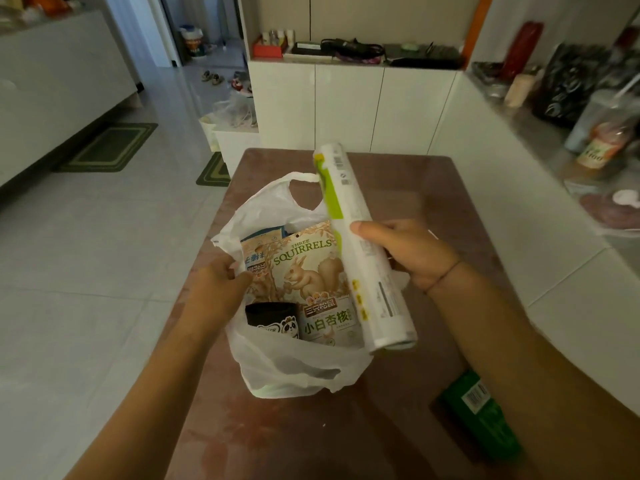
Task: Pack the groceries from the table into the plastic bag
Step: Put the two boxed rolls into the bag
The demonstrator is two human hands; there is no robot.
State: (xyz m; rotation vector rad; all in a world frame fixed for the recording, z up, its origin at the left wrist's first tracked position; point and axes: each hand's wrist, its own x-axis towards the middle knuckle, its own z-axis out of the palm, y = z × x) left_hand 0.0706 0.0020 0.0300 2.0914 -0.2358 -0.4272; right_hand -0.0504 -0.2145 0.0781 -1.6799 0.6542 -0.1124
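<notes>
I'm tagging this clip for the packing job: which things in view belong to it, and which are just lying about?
Part of the job: plastic bag, Three Squirrels snack pouch, black panda packet, white roll in the right hand, left hand holding the bag open, green packet.

Lying about: shoes, floor mats, counter clutter.

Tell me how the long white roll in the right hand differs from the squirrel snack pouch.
The white roll is a long tube, mostly white with a green stripe; the squirrel pouch is flat, tan and printed with a squirrel. The roll is held by the right hand over the plastic bag, while the pouch already stands inside it. Both are sealed packaged goods.
</notes>
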